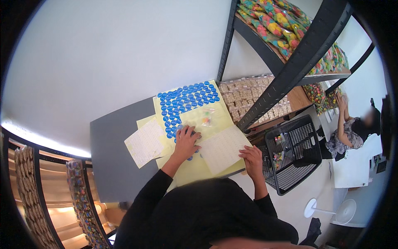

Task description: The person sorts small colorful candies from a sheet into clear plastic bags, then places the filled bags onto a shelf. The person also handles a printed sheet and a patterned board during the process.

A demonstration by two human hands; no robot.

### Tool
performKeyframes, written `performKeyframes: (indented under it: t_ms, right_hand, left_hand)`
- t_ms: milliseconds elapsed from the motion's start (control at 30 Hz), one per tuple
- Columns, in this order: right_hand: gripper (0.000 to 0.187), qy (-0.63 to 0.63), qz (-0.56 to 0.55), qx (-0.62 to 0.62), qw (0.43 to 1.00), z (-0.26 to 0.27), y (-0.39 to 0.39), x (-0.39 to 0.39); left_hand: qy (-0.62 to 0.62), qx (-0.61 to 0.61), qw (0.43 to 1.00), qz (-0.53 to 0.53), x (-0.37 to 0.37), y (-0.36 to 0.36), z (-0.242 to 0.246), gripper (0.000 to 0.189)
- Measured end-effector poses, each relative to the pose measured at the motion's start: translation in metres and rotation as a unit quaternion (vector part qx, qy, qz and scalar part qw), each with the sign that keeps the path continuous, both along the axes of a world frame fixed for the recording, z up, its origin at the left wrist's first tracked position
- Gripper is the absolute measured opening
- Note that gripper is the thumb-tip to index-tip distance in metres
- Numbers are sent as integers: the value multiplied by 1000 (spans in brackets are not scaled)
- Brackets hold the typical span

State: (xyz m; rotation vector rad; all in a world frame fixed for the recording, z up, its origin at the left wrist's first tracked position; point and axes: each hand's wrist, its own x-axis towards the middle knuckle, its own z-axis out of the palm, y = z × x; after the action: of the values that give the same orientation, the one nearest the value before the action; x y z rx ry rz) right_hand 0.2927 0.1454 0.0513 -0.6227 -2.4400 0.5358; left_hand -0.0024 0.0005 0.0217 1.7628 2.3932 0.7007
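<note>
On a grey table (115, 149) lie yellow sheets, one bearing rows of round blue stickers (186, 96). My left hand (186, 143) rests with fingers spread on the lower part of the sticker sheet, near the left edge of a paper with handwriting (224, 149). My right hand (252, 155) touches that paper's right edge; whether it pinches the paper is unclear. Above the paper sits a small clear bag with colourful pieces (206, 119). A second written paper (144, 141) lies to the left of my left hand.
A black plastic basket (292, 155) with small filled bags stands right of the table. A black metal shelf (283, 74) holds bags of colourful pieces (273, 25) and packs of pale pieces (242, 96). Another person (348, 133) works at the far right. A white fan (345, 211) stands below.
</note>
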Motion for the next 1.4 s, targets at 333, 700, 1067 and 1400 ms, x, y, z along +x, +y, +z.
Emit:
performKeyframes:
  t_ms: [333,700,1067,1400]
  right_hand:
    - [18,45,-12,-39,998,-16,-7,-6]
    - [22,12,12,-16,1000,-40,-13,-32]
    - [23,-12,26,-7,1000,-40,1,-62]
    - [32,0,-20,-147,989,-39,12,-86]
  left_hand:
    - [84,-3,996,13,-13,8,-5,37]
    - [50,51,997,-25,-15,75,-19,35]
    - [-112,112,987,-39,-38,81,-14,26]
    - [-34,120,990,-60,2,39,5,31]
